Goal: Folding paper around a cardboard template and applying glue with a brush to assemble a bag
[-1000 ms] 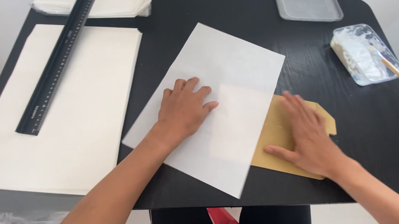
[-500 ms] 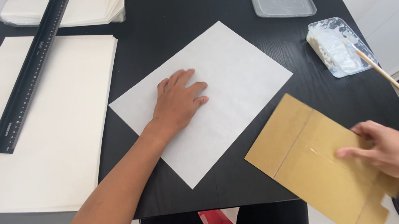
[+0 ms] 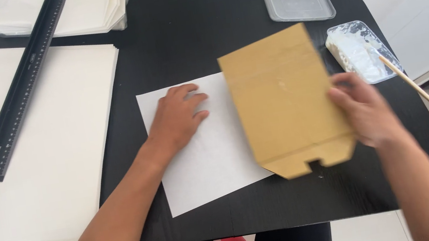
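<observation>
Left hand (image 3: 177,118): lay flat, grip released, on white rectangular paper sheet (image 3: 203,159).
Right hand (image 3: 365,111): grip clasped flat brown cardboard piece (image 3: 283,98) over black worktop (image 3: 185,45).

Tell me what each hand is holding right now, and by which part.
The right hand grips the brown paper envelope by its right edge. The left hand holds nothing; it lies flat, pressing on the white sheet.
</observation>
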